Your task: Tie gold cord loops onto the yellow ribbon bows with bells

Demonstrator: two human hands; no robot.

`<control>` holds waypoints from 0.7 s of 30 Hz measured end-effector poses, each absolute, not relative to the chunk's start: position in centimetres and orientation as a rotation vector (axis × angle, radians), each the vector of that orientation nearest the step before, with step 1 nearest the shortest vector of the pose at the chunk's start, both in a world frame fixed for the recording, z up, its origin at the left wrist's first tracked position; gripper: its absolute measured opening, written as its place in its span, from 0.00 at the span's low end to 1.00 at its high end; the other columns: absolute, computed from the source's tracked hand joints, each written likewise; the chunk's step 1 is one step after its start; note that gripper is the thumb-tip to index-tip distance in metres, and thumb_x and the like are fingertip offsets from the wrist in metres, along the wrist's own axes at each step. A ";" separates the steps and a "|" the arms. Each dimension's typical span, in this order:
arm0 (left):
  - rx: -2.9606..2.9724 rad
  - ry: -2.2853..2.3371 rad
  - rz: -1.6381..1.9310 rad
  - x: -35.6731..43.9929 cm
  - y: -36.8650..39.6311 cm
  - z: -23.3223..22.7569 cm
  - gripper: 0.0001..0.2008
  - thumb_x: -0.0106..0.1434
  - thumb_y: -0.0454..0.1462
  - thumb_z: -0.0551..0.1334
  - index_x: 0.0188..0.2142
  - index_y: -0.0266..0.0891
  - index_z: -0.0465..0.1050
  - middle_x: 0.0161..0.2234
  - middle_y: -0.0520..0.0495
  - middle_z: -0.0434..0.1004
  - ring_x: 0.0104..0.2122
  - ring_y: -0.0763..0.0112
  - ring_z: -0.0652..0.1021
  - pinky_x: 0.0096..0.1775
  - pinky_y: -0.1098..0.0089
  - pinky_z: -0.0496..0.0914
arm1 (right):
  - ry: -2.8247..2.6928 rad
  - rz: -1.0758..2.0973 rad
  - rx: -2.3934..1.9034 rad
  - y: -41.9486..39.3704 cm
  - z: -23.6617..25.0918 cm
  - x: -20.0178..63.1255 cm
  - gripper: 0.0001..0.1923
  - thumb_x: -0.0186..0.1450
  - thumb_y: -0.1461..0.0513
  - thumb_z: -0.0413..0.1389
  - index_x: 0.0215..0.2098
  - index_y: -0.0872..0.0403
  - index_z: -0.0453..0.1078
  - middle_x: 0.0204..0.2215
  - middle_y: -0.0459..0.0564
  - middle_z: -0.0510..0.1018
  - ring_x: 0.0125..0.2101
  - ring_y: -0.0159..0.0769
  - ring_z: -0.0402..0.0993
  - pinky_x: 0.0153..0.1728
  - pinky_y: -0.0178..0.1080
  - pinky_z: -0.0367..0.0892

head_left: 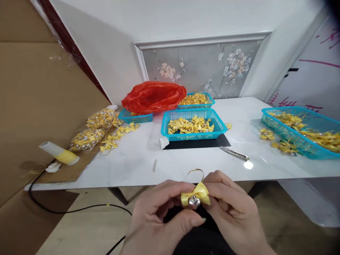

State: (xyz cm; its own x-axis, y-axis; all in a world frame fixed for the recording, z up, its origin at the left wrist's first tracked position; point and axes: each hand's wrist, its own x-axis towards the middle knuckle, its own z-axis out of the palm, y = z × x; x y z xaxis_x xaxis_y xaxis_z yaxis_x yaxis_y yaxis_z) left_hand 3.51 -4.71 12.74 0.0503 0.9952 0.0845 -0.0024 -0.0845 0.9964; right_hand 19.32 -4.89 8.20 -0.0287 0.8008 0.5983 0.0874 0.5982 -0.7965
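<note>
Two hands are meeting at the near edge of the view, just in front of the white table (138,159). The left hand (156,216) and the right hand (233,209) are pinching a small yellow ribbon bow (198,193) between their thumbs and fingertips, with the fingers curled in and pressed close around it. A silver bell (193,202) is hanging just under the bow, and a thin gold loop (194,172) is rising above it.

Beyond the hands, a pair of metal tweezers (233,153) is lying on the tabletop, near a black mat (196,142). A turquoise basket (192,124) filled with more yellow bows is sitting on that mat. To the right, a larger turquoise basket (300,131) is holding bows too, with a few loose ones (276,140) lying just beside it.

To the left, a white and yellow tube (58,153) is resting on a cardboard sheet (71,170), near two clear bags of bows (95,129) and a scatter of loose bows (117,136). A black cable (66,209) is running across the floor below.

Farther back, a red plastic bag (154,96) is slumping over a small turquoise basket (135,117), and another turquoise basket of bows (196,100) is standing beside it, against a floral wall panel (204,67).
</note>
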 end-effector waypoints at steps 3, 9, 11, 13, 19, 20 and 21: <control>1.514 1.187 1.348 3.7 -5.1 12.7 0.15 0.47 0.30 0.75 0.32 0.53 0.85 0.29 0.53 0.86 0.28 0.67 0.81 0.32 0.76 0.76 | -1.531 0.615 -0.775 -5.0 8.3 19.3 0.15 0.65 0.72 0.54 0.42 0.50 0.76 0.27 0.46 0.70 0.26 0.32 0.71 0.23 0.34 0.67; 1.448 1.152 1.304 3.6 -4.7 12.5 0.13 0.54 0.30 0.71 0.33 0.52 0.85 0.27 0.54 0.86 0.25 0.70 0.81 0.30 0.77 0.75 | -1.513 0.570 -0.827 -5.1 8.4 19.2 0.11 0.65 0.73 0.54 0.37 0.53 0.75 0.26 0.46 0.70 0.26 0.31 0.70 0.23 0.34 0.67; 1.287 1.088 1.218 3.5 -4.2 12.3 0.07 0.57 0.33 0.70 0.32 0.49 0.85 0.23 0.53 0.84 0.23 0.72 0.80 0.29 0.78 0.74 | -1.516 0.578 -0.839 -5.1 8.4 19.2 0.11 0.65 0.72 0.54 0.37 0.53 0.75 0.26 0.46 0.69 0.25 0.31 0.69 0.23 0.34 0.66; 1.179 1.036 1.147 3.3 -3.9 12.0 0.02 0.59 0.37 0.70 0.32 0.45 0.84 0.21 0.52 0.81 0.22 0.74 0.77 0.29 0.79 0.73 | -1.528 0.584 -0.850 -5.1 8.2 19.3 0.12 0.66 0.72 0.54 0.38 0.53 0.75 0.27 0.46 0.68 0.25 0.30 0.68 0.22 0.34 0.65; 1.077 0.950 1.042 3.1 -3.5 11.9 0.08 0.61 0.42 0.69 0.33 0.40 0.82 0.20 0.52 0.77 0.23 0.76 0.74 0.29 0.79 0.69 | -1.544 0.574 -0.824 -5.1 8.0 19.3 0.13 0.66 0.74 0.52 0.40 0.54 0.74 0.27 0.46 0.66 0.27 0.31 0.67 0.24 0.35 0.65; 1.061 0.939 1.036 3.2 -3.4 12.0 0.08 0.61 0.42 0.69 0.33 0.40 0.82 0.20 0.52 0.77 0.23 0.76 0.73 0.29 0.79 0.69 | -1.547 0.570 -0.819 -5.1 8.0 19.3 0.14 0.66 0.74 0.52 0.41 0.54 0.74 0.27 0.46 0.66 0.27 0.31 0.66 0.25 0.35 0.65; 1.040 0.929 1.031 3.3 -3.4 12.0 0.08 0.61 0.42 0.69 0.33 0.39 0.82 0.20 0.52 0.77 0.23 0.76 0.73 0.29 0.79 0.69 | -1.551 0.566 -0.817 -5.1 8.0 19.3 0.14 0.66 0.74 0.52 0.41 0.53 0.74 0.27 0.46 0.66 0.27 0.31 0.66 0.24 0.35 0.65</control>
